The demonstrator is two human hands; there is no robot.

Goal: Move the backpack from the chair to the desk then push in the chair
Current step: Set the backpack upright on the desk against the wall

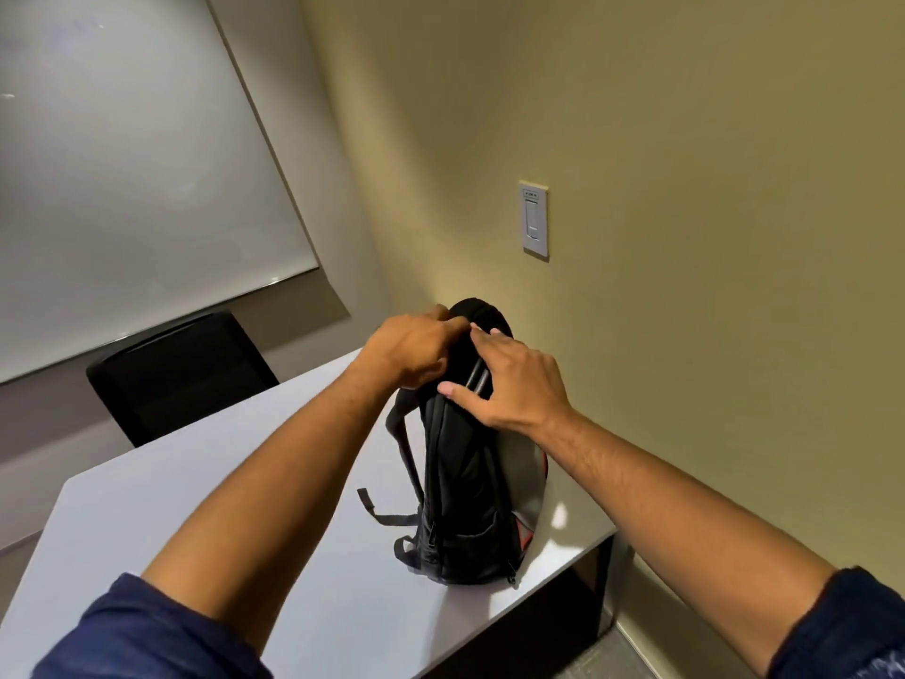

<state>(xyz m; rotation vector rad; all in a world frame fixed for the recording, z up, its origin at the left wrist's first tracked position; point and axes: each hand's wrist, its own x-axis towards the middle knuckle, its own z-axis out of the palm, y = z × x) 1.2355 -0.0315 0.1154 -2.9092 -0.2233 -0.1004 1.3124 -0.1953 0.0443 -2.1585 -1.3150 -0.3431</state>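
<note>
- The backpack (470, 482) stands upright on the worktop (196, 507), near its right edge and close to the near right corner, so the first half of the task looks done.
- Pushing in the chair is left; the only chair (181, 374) in view sits at the worktop's far edge, and whether it is the one meant cannot be told.
- The left hand (411, 350) is curled closed around the backpack's top.
- The right hand (509, 384) lies spread on its upper side, fingers apart, steadying rather than gripping.
</note>
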